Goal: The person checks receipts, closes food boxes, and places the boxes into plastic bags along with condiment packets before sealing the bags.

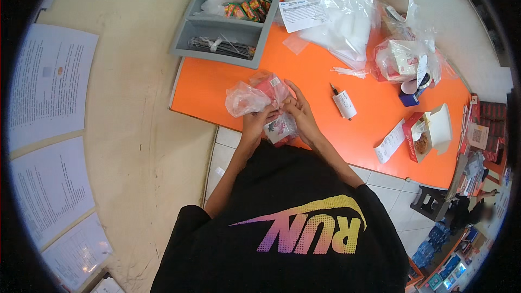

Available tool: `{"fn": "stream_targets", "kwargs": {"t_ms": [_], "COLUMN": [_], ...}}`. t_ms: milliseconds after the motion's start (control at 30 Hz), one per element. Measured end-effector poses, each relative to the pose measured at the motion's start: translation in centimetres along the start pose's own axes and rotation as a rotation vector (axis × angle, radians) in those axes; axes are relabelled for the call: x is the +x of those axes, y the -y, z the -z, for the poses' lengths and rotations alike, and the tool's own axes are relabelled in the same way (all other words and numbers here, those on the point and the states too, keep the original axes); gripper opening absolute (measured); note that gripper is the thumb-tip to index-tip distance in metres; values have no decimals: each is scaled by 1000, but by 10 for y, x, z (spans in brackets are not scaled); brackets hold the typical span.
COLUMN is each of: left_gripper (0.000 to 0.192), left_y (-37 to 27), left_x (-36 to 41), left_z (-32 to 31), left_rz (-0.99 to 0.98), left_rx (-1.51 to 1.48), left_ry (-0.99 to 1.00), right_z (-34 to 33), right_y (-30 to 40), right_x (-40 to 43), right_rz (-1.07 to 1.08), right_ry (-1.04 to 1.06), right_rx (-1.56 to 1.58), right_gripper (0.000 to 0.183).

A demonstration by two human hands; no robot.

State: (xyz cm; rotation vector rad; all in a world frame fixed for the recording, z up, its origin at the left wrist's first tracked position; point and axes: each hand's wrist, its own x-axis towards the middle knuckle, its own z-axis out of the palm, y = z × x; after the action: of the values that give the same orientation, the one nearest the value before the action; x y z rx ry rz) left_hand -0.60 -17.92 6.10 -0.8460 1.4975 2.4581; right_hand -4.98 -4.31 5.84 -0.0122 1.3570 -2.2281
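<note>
Both my hands meet at the gathered neck of a clear plastic bag (248,101) near the front edge of an orange table (207,89). My left hand (260,120) pinches the plastic from the left, and my right hand (299,110) grips it from the right with its fingers bent. Inside the bag shows a red and white printed box (278,131), partly covered by my hands. Some bunched plastic sticks out to the left of the fingers. Whether the neck is knotted is hidden by my fingertips.
A grey divided tray (222,24) holds sachets and wrapped dark sticks. Behind are a stack of clear bags (346,28) and a filled bag (403,59). Rightward lie a paper roll (345,105), an open food box (417,136) and a receipt (390,141). A person (472,211) is far right.
</note>
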Motion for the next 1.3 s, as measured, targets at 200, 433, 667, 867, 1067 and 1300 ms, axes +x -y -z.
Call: {"fn": "stream_targets", "kwargs": {"t_ms": [200,433,667,867,1067,1300], "left_gripper": [29,34,31,26,26,25], "left_y": [7,8,11,63,14,13], "left_x": [2,1,4,20,2,2], "left_z": [-1,-3,-3,36,0,-2], "left_rz": [-60,-52,-69,-349,-164,-126], "left_rx": [-60,-88,-22,223,14,-24], "left_ry": [-43,-67,-39,-24,-56,-75], "right_z": [-9,-8,-4,-5,-5,-7], "right_y": [-1,-5,-4,-5,-2,-3], "right_x": [-2,-1,1,4,0,0], "right_rz": [8,13,11,18,27,23], "right_ry": [-65,-109,-74,-59,-26,-73], "right_rx": [-28,-3,-38,-27,-86,-60], "right_gripper": [56,53,52,43,41,41]}}
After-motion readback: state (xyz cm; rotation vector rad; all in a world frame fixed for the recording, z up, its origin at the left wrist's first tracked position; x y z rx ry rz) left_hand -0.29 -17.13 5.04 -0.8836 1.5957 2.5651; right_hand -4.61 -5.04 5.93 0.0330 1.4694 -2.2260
